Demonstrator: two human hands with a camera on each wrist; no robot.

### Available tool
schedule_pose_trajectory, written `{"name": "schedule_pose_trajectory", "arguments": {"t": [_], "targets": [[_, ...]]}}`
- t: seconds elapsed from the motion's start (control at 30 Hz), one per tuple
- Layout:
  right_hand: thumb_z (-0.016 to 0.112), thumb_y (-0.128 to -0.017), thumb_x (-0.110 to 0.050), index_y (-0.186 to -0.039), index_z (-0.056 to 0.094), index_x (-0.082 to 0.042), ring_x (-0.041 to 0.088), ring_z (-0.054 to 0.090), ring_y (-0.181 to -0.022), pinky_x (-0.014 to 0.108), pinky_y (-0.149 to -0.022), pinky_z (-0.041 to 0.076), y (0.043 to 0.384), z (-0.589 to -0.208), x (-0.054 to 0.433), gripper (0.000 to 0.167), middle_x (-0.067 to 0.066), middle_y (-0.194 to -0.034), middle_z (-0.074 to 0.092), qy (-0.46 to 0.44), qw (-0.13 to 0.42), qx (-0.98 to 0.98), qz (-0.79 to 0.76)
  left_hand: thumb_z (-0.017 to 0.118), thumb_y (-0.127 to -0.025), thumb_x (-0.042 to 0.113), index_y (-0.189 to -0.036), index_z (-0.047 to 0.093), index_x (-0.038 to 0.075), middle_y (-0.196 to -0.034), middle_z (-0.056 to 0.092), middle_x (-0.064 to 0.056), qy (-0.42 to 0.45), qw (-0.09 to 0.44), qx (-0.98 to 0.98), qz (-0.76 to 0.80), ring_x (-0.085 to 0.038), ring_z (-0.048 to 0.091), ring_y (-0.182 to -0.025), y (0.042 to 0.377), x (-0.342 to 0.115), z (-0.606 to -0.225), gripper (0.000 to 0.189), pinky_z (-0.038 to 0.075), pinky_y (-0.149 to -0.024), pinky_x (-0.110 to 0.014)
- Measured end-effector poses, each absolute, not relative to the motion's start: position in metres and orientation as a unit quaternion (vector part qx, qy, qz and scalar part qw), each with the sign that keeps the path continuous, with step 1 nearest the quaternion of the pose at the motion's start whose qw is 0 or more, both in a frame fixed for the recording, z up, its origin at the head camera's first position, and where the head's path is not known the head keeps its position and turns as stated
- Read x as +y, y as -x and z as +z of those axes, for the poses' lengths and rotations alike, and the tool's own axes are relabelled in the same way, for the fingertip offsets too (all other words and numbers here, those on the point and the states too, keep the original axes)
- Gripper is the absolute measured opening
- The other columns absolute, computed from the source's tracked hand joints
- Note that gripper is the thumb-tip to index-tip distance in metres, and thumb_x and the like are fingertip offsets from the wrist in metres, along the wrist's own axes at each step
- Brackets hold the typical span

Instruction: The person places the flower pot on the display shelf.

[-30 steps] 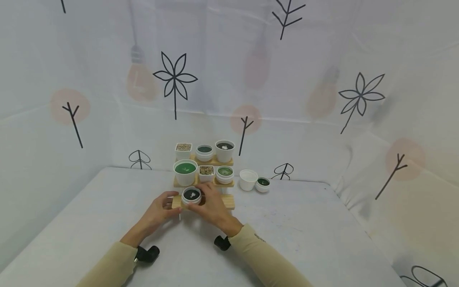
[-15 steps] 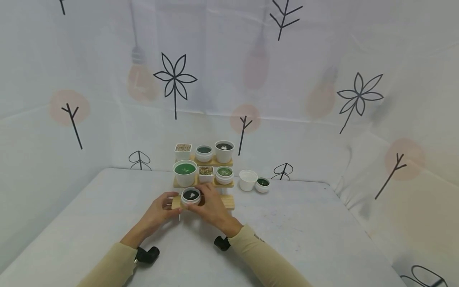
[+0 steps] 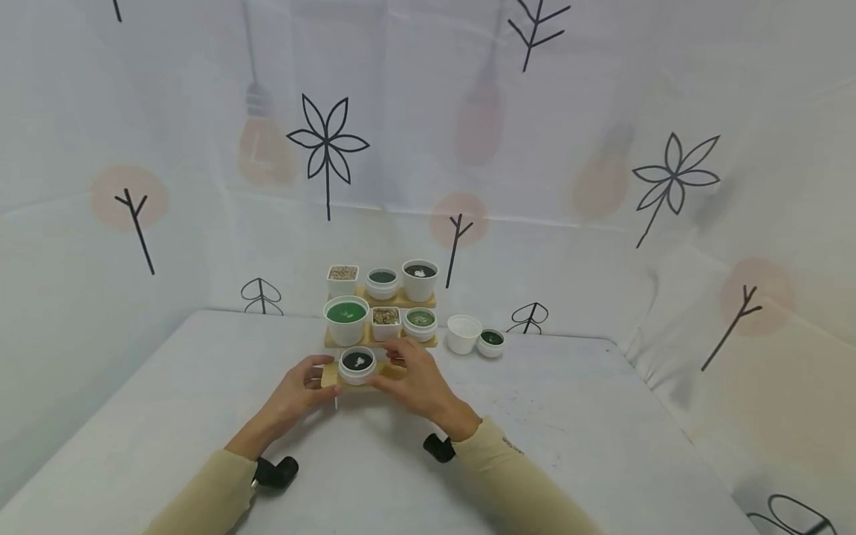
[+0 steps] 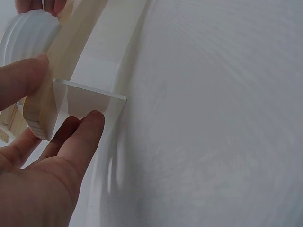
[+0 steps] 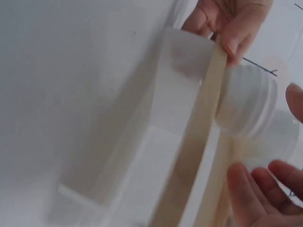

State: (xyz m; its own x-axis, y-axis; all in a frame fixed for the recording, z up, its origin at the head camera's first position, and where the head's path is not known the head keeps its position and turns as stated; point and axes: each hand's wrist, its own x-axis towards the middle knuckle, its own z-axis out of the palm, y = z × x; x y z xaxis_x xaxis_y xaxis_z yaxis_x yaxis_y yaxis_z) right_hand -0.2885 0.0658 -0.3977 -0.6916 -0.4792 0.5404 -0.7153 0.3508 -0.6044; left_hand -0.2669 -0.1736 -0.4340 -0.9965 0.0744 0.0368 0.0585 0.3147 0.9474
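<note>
A ribbed white cup [image 3: 357, 364] with a dark top and white motif stands at the left of the lowest wooden shelf [image 3: 329, 376] of a tiered stand. My left hand [image 3: 293, 395] holds that shelf's left end. In the left wrist view its thumb lies on the plank [image 4: 42, 116], with its fingers below, by the clear leg [image 4: 90, 97]. My right hand [image 3: 423, 383] is just right of the cup, thumb and fingers spread apart. In the right wrist view a gap shows between the cup [image 5: 246, 99] and the right fingers [image 5: 241, 189].
On the middle tier are a large green-topped cup [image 3: 346, 323], a square cup [image 3: 386, 324] and a light-green cup [image 3: 420, 325]. Three more cups fill the top tier [image 3: 399, 299]. A white cup [image 3: 463, 334] and a small green-topped cup [image 3: 491, 342] stand right of the stand.
My right hand has let go of the dark-topped cup and moved a little to the right. The cup stays on the lowest shelf, and my left hand keeps its hold.
</note>
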Motion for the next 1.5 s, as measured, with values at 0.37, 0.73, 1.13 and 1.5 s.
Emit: {"name": "schedule_pose_trajectory", "arguments": {"t": [0.37, 0.73, 1.13, 1.5], "targets": [[0.079, -0.079, -0.014, -0.118, 0.059, 0.001, 0.023, 0.060, -0.103, 0.028, -0.087, 0.051, 0.289, -0.376, 0.116, 0.046, 0.012, -0.113, 0.058, -0.401, 0.172, -0.806, 0.400, 0.074, -0.083, 0.019, -0.139, 0.040, 0.006, -0.132, 0.050, -0.024, -0.031, 0.015, 0.820, 0.572, -0.039, 0.051, -0.120, 0.267, -0.173, -0.429, 0.067, 0.044, -0.097, -0.049], [0.078, -0.081, -0.017, -0.111, 0.063, -0.003, 0.020, 0.060, -0.097, 0.035, -0.082, 0.053, 0.303, -0.366, 0.159, 0.036, 0.011, -0.107, 0.062, -0.363, 0.236, -0.829, 0.355, 0.075, -0.082, 0.020, -0.139, 0.040, 0.006, -0.130, 0.051, -0.023, -0.033, 0.014, 0.818, 0.574, -0.038, 0.052, -0.119, 0.269, -0.173, -0.432, 0.067, 0.044, -0.096, -0.049], [0.076, -0.083, -0.019, -0.113, 0.061, -0.002, 0.031, 0.059, -0.100, 0.046, -0.086, 0.050, 0.337, -0.365, 0.213, 0.038, 0.013, -0.110, 0.061, -0.271, 0.251, -0.861, 0.349, 0.074, -0.082, 0.020, -0.139, 0.040, 0.006, -0.130, 0.051, -0.024, -0.032, 0.008, 0.822, 0.569, -0.040, 0.052, -0.119, 0.267, -0.172, -0.431, 0.067, 0.045, -0.096, -0.048], [0.076, -0.082, -0.028, -0.120, 0.058, -0.001, 0.037, 0.055, -0.106, 0.048, -0.090, 0.046, 0.371, -0.388, 0.241, 0.049, 0.017, -0.118, 0.058, -0.209, 0.201, -0.885, 0.365, 0.074, -0.083, 0.019, -0.139, 0.041, 0.006, -0.131, 0.051, -0.024, -0.027, 0.008, 0.824, 0.566, -0.038, 0.053, -0.119, 0.267, -0.172, -0.432, 0.066, 0.046, -0.094, -0.046]]}}
